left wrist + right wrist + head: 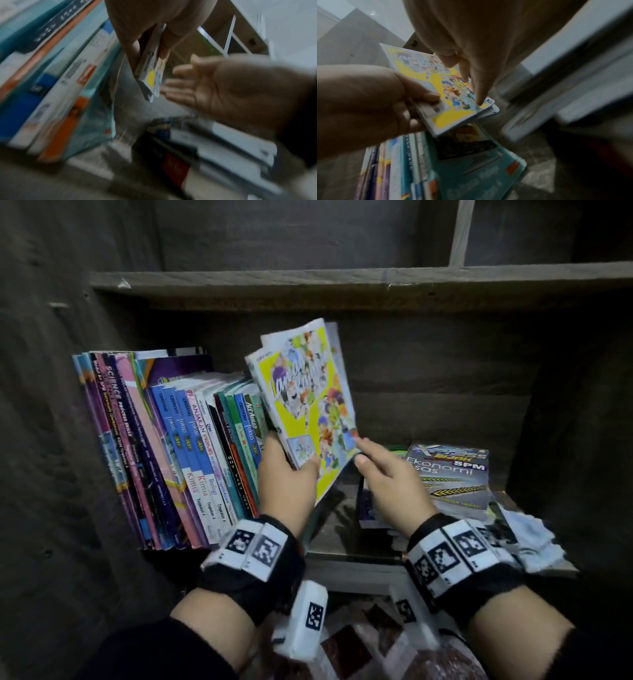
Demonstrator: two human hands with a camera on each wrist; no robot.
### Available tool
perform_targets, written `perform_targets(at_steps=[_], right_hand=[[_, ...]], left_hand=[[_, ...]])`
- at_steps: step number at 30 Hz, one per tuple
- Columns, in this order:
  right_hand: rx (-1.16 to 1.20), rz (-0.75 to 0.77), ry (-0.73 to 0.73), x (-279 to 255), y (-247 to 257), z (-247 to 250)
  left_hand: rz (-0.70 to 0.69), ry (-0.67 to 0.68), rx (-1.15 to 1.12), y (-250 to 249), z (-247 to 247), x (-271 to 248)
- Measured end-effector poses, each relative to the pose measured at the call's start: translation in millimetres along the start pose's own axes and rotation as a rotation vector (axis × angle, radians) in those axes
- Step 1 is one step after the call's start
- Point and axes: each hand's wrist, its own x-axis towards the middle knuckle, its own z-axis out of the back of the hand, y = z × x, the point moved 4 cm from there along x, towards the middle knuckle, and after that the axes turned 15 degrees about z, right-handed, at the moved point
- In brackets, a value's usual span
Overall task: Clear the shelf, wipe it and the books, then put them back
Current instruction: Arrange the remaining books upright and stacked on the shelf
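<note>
Blurring wrist views; comic (308, 405) spine hidden

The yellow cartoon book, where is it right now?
In the head view the yellow cartoon book is held up mid-shelf by the left hand, just right of the standing books, with the right hand touching its lower corner.

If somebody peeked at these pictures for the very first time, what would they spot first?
Probably the bright yellow cartoon book, held up in the middle of the shelf; the left hand grips its bottom corner and the right hand touches its edge with straight fingers. Next, the row of colourful schoolbooks standing on the left, and the flat stack lying on the right.
</note>
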Motion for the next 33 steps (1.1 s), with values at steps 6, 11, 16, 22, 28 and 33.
perform_targets(at_steps=[6, 11, 16, 22, 28, 33], right_hand=[[0.419, -0.139, 0.132, -5, 0, -62], [0.405, -0.200, 0.122, -16, -12, -75], [0.377, -0.316, 0.122, -19, -35, -81], [0.363, -0.310, 0.167, -19, -40, -92], [0.334, -0.279, 0.216, -21, -38, -95], [0.121, -0.256, 0.276, -18, -24, -90]], left_hand=[[-0.051, -0.163, 0.282, 38, -11, -24], [-0.107, -0.003, 0.541, 67, -20, -24], [0.011, 0.230, 0.739, 79, -27, -22], [-0.050, 0.322, 1.135, 61, -5, -5], [-0.033, 0.262, 1.187, 62, -4, -7], [0.014, 0.341, 1.173, 49, -2, -13]])
